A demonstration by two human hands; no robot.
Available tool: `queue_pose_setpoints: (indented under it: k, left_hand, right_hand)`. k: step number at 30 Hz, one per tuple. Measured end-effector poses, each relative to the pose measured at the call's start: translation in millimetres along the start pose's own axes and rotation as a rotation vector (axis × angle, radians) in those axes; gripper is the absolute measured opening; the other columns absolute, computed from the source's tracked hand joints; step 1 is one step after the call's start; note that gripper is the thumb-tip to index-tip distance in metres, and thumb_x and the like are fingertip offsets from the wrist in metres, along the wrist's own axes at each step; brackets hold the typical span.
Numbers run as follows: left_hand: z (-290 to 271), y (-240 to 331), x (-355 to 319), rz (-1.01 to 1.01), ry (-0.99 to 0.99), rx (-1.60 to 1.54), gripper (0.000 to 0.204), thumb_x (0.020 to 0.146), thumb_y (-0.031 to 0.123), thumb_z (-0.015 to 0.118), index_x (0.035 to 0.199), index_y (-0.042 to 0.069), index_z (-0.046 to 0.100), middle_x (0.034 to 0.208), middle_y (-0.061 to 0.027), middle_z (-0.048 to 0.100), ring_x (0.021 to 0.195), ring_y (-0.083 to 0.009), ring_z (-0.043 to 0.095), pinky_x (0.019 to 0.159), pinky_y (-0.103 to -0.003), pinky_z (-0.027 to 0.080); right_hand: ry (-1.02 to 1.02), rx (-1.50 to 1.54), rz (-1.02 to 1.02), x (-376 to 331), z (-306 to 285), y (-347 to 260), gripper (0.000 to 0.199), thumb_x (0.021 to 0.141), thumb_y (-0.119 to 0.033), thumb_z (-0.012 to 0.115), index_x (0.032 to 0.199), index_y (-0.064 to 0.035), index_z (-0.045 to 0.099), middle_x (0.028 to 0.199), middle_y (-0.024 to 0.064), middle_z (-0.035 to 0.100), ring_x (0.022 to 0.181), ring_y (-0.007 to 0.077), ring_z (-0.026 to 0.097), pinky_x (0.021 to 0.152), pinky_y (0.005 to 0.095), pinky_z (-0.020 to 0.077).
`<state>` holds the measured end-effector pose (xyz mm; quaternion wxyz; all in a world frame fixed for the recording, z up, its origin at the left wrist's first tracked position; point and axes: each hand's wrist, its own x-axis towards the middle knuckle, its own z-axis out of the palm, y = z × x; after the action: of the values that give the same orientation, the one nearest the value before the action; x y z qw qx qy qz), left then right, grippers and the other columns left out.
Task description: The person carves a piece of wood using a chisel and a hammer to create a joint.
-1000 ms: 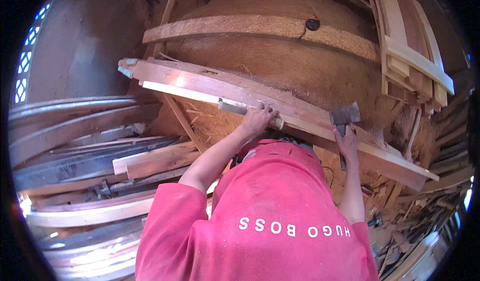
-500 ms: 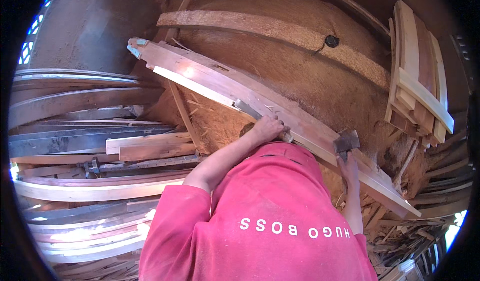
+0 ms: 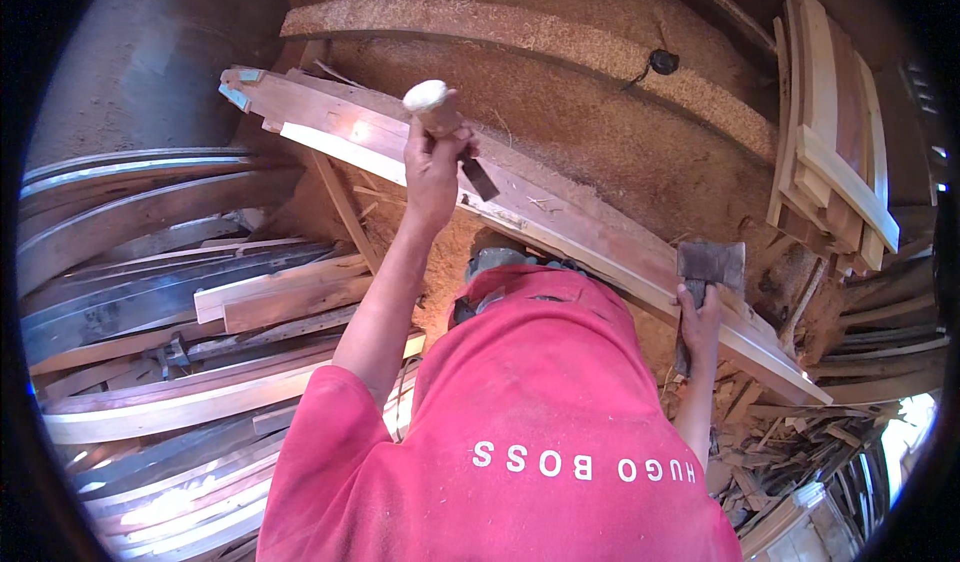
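Observation:
My left hand [image 3: 432, 177] is raised over the long timber beam [image 3: 350, 127], closed round a chisel [image 3: 479, 179]. The chisel's pale, rounded handle end [image 3: 427, 97] sticks up past the fingers, and its flat dark blade slants down over the beam. Toward the beam's right part, my right hand [image 3: 699, 314] grips the handle of a mallet [image 3: 711, 264] with a dark, blocky head. That head overlaps the beam's far edge in view; contact cannot be made out. Along the beam's near edge runs a pale, fresh-cut strip with a few shavings around it.
Curved planks [image 3: 140, 197] lie stacked at the left, with a clamp [image 3: 175, 354] among them. Boards [image 3: 835, 142] form a bundle at the far right. Beyond the beam, a curved timber [image 3: 480, 24] rests on sawdust-covered ground, with a dark round object [image 3: 662, 61] on it.
My left hand has lifted the chisel off the beam's near edge, moving up and left and turning its blade the other way. The mallet has risen slightly and shifted right.

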<state>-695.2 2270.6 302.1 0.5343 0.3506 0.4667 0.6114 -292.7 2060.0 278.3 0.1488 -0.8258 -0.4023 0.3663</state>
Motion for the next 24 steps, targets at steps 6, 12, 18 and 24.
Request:
queue_pose_setpoints:
  k: [6,12,18,24]
  left_hand:
    - [24.9,-44.1,-29.5,-0.073,0.009,-0.069,0.013,0.091,-0.002,0.058,0.097,0.005,0.049,0.071,-0.0022,0.053,0.049,-0.0098,0.049,0.043,-0.026,0.041]
    - [21.2,-80.6,-40.0,0.043,-0.029,0.071,0.015,0.085,-0.001,0.058,0.076,0.006,0.049,0.060,0.0007,0.046,0.046,-0.0086,0.042,0.042,-0.025,0.034]
    - [25.3,-90.2,-48.6,0.002,0.067,-0.037,0.020,0.086,0.007,0.060,0.072,0.008,0.047,0.059,0.0003,0.045,0.048,-0.0096,0.043,0.043,-0.026,0.036]
    - [12.8,-109.1,-53.3,0.057,0.109,-0.072,0.011,0.083,0.003,0.067,0.079,0.003,0.057,0.069,0.0000,0.056,0.059,-0.0096,0.054,0.053,-0.027,0.045]
  right_hand:
    - [0.004,0.068,-0.150,-9.7,6.5,-90.9,0.047,0.092,-0.040,0.068,0.117,-0.0010,0.061,0.096,0.0165,0.070,0.093,0.0266,0.067,0.086,0.0404,0.0500]
    - [-0.041,0.095,-0.335,-15.1,9.2,-135.8,0.041,0.090,-0.033,0.072,0.113,-0.0005,0.062,0.085,0.0101,0.072,0.082,0.0191,0.069,0.079,0.0347,0.0527]
    - [-0.152,0.104,-0.314,-4.0,7.4,-150.0,0.045,0.088,-0.038,0.072,0.115,-0.0031,0.066,0.101,0.0178,0.070,0.095,0.0315,0.068,0.086,0.0411,0.0512]
    - [-0.130,-0.007,-0.457,9.1,5.8,-147.8,0.045,0.089,-0.035,0.072,0.118,-0.0012,0.063,0.098,0.0153,0.071,0.087,0.0287,0.070,0.080,0.0388,0.0522]
